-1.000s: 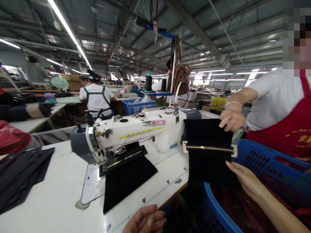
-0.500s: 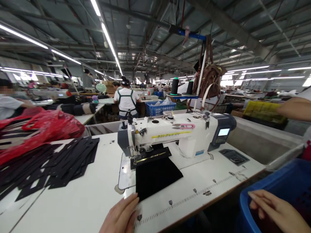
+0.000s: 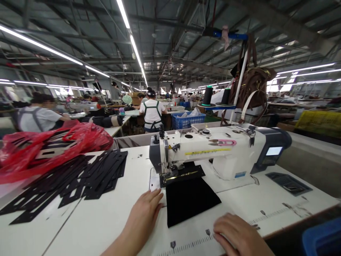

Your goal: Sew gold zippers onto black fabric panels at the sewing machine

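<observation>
A black fabric panel (image 3: pixel 190 204) lies flat on the white sewing table under the head of a sewing machine (image 3: pixel 223 158). A narrow black strip with a gold-coloured zipper (image 3: pixel 183 175) crosses its far edge, by the presser foot. My left hand (image 3: pixel 145 215) rests on the table at the panel's left side, fingers stretched toward the needle area and holding nothing. To the right of the panel's near corner, my right hand (image 3: pixel 236 233) is over the table's front part, fingers loosely bent, with nothing visible in it.
Black cut strips (image 3: pixel 101 174) are heaped on the left, beside a red plastic bag (image 3: pixel 61 145). Pink-handled thread snips (image 3: pixel 222 142) lie on the machine. A blue bin (image 3: pixel 323 238) stands at the lower right. Co-workers sit beyond, and a brown bag (image 3: pixel 253 87) hangs behind.
My right hand has come from the blue bin leftward onto the table. My left hand has moved forward along the panel's left side. The view has turned left.
</observation>
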{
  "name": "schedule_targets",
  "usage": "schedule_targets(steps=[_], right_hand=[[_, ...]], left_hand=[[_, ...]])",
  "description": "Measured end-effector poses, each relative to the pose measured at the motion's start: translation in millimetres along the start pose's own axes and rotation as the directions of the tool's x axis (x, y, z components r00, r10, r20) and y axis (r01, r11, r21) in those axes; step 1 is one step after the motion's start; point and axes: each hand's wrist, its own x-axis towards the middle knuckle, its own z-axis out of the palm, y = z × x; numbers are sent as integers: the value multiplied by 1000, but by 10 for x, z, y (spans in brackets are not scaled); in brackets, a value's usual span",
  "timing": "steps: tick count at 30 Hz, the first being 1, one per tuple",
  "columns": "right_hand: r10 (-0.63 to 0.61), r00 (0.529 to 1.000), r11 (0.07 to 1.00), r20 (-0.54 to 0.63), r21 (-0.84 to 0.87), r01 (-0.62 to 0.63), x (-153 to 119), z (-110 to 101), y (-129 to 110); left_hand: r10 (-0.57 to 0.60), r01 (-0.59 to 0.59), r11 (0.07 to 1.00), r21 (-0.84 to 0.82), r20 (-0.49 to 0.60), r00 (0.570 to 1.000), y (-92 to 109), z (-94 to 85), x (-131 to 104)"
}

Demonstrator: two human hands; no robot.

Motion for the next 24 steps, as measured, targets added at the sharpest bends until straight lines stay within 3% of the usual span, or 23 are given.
schedule_targets(steps=[4, 9, 17, 24], right_hand=[[-70, 997, 997, -35, 22, 71, 559, 334, -192], [-80, 996, 997, 36, -6, 80, 851, 729, -142], [-115, 993, 993, -21, -15, 115, 1054, 818, -3], [-173, 981, 983, -91, -71, 167, 1370, 1056, 193]], left_hand=[[42, -42, 999, -5, 34, 999, -162, 136, 329], [126, -125, 992, -25, 68, 990, -326, 246, 456], [198, -199, 980, -12, 125, 972, -286, 187, 526], [244, -247, 968, 48, 58, 968, -346, 259, 525]])
